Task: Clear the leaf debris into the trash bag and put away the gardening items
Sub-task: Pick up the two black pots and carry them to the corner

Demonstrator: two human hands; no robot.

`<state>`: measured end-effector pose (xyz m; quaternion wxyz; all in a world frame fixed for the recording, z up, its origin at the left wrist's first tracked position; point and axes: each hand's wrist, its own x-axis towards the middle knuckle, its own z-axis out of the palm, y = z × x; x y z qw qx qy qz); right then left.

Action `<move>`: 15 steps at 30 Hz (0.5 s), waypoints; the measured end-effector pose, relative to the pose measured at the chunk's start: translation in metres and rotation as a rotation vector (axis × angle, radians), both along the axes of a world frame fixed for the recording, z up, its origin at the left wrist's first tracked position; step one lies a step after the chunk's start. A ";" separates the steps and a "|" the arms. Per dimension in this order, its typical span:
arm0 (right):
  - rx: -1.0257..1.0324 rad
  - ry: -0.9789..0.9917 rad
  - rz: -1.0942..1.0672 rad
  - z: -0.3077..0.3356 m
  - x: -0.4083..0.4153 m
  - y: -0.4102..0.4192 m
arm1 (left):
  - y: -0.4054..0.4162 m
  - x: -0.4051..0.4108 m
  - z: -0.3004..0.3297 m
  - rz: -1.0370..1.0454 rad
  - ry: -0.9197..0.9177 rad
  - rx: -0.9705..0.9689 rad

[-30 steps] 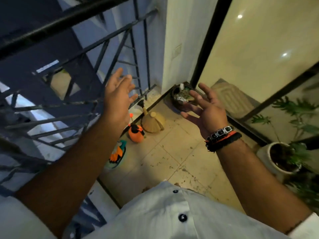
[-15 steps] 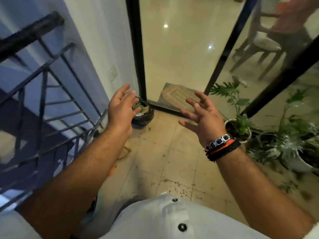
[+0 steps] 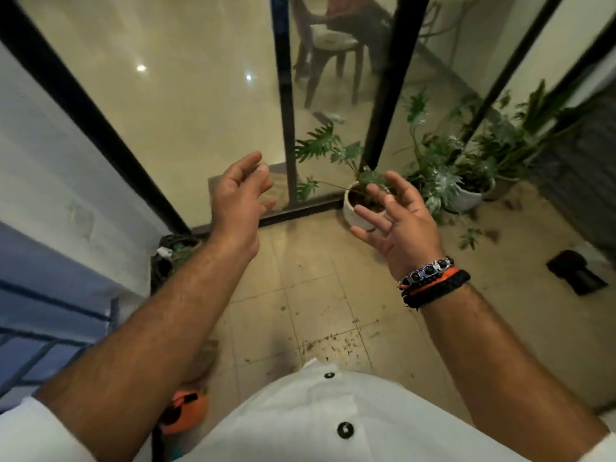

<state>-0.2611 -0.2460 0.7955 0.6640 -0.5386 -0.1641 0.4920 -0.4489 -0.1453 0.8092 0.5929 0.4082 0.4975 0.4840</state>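
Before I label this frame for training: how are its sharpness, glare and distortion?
Head view: dim warm light; two ceiling-light glints on the glossy indoor floor; motion blur softens the potted plants and leaf debris; wide-angle bending splays the door frame; left hand and right hand fairly sharp.

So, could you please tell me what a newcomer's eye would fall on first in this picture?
Two bare hands raised mid-frame, both holding nothing: the left hand and the right hand, whose wrist wears beaded bracelets. Beyond the right hand stands a white potted plant against the glass door frame. Leaf debris speckles the floor tiles just ahead of the white shirt.
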 end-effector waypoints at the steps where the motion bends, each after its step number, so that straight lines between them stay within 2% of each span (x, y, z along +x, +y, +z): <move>1: 0.000 0.003 -0.041 -0.001 0.001 -0.005 | 0.001 0.005 0.001 -0.038 0.000 -0.001; 15: -0.029 0.001 -0.536 -0.006 0.050 -0.123 | -0.040 0.128 -0.010 -0.505 -0.012 -0.051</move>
